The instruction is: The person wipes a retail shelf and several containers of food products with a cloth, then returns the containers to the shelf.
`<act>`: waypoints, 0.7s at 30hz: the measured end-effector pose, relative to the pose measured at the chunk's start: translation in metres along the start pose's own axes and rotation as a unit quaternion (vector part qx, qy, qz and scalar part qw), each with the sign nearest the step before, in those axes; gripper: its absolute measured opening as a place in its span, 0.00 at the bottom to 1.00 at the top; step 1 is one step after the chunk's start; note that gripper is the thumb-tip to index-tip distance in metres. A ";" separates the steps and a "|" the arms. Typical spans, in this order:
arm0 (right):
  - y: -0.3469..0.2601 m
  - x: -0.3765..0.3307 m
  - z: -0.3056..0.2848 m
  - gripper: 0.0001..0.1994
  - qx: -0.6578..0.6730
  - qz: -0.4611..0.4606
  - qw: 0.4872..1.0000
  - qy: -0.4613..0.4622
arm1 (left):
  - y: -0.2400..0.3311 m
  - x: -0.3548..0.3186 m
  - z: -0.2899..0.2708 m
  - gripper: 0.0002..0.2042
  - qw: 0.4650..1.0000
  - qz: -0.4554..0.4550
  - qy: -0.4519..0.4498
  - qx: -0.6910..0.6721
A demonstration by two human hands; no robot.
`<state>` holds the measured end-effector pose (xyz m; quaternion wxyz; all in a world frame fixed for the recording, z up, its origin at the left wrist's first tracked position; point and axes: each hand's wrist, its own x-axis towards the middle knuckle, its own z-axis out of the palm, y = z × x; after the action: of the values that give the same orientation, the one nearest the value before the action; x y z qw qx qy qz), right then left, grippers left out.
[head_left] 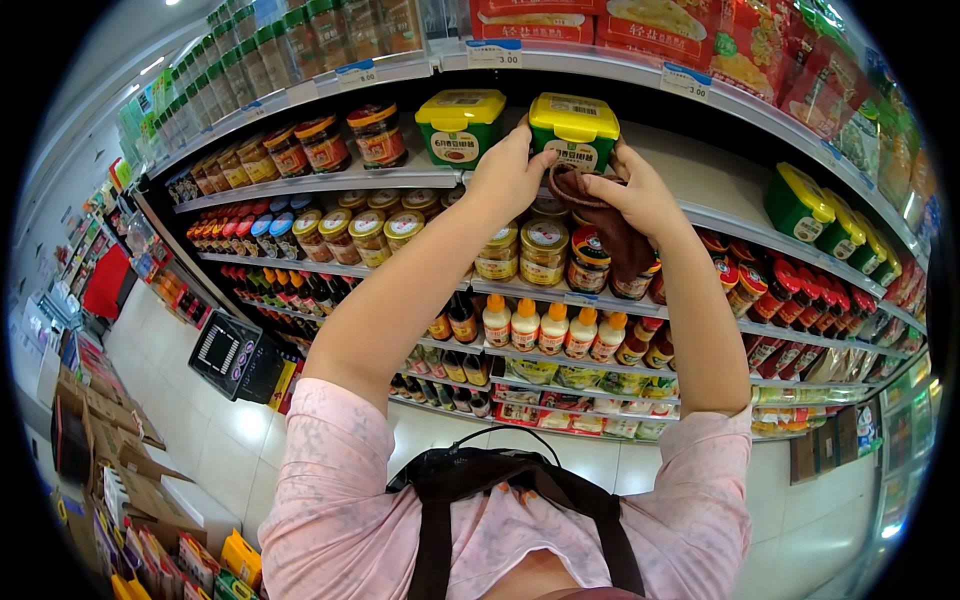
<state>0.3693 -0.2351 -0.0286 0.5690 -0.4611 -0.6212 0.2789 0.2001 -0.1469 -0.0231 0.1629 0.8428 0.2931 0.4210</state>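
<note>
Both my arms reach up to a store shelf. A green tub with a yellow lid point(574, 120) is between my hands, at the shelf's front. My left hand point(512, 172) grips the tub's left side, its thumb on the front. My right hand point(637, 192) is at the tub's lower right corner and holds a brown cloth point(617, 235), which hangs down over the shelf edge. Just left stands a matching green tub point(460, 130), close to my left fingers. Further left are jars with dark red contents point(377, 137).
Lower shelves hold gold-lidded jars point(543, 250) and white bottles with orange caps point(525, 325). More green tubs point(800, 203) stand at the right of the same shelf. Red packets point(660, 30) fill the shelf above. Cardboard boxes point(120, 440) and a black machine point(240, 355) are at the left.
</note>
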 end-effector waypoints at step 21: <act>-0.012 -0.064 0.008 0.40 -0.076 -0.035 0.996 0.037 | 0.007 -0.075 -0.010 0.30 0.991 0.133 0.026 0.008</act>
<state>0.3540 -0.2959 -0.0486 0.5643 -0.4907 -0.6350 0.1935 0.1587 -0.1998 -0.0598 0.0906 0.8642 0.1863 0.4585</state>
